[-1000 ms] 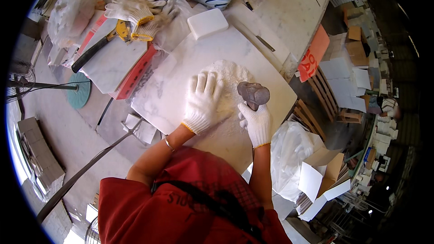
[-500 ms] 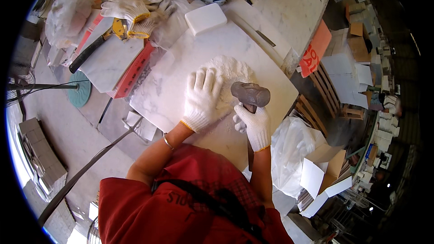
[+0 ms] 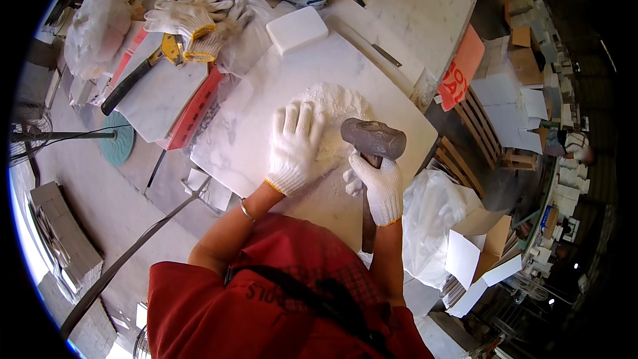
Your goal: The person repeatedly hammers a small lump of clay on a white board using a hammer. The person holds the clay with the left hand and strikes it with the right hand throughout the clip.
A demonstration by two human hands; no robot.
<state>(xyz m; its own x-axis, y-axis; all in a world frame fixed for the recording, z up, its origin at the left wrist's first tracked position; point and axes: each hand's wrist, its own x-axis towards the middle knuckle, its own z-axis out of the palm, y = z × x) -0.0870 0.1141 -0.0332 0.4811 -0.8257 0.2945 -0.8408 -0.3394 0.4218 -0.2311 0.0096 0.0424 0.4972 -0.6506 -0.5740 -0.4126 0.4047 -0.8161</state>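
White crushed powder (image 3: 335, 116) lies heaped on a pale marble slab (image 3: 246, 126), and the left hand (image 3: 296, 143), in a knit cotton glove, rests flat and spread on the heap's near edge, fingers splayed and gripping nothing. Just to its right, the right hand (image 3: 379, 186), gloved the same way, is closed around the wooden handle of a mallet (image 3: 373, 138), right up under the blocky grey head, which hangs over the powder's right side. That head looks dense and heavy, so a hold close to it should give control, while a hold lower on the handle would give more swing. The powder looks loose, dry and crumbly; it would likely scatter or spill off the slab if pushed, and is best corralled with a flat palm. Beyond the left fingertips sits a white rectangular block (image 3: 297, 28); far off to the left lie spare gloves (image 3: 189, 20).
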